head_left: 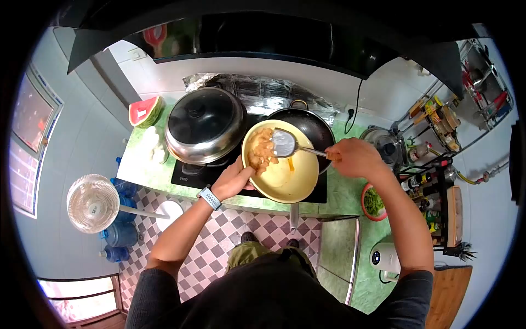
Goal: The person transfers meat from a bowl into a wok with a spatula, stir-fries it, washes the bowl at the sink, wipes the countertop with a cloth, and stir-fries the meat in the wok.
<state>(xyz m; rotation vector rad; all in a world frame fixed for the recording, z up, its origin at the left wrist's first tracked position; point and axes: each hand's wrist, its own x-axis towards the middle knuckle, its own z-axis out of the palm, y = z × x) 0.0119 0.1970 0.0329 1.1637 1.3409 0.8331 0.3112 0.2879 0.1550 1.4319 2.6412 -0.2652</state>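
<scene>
Right grip (357, 158): clamped on the spatula (285, 143) by its handle. Left grip (234, 180): clamped on the yellow bowl (287, 183) at its rim. The bowl, held partly over the wok (316, 126), contains food pieces (260, 153) beside the blade.

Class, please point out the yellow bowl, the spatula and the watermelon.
Yellow bowl (299, 177), head view: bare inside, towards the near rim.
Spatula (284, 143), head view: metal blade.
Watermelon (144, 113), head view: red cut face.
</scene>
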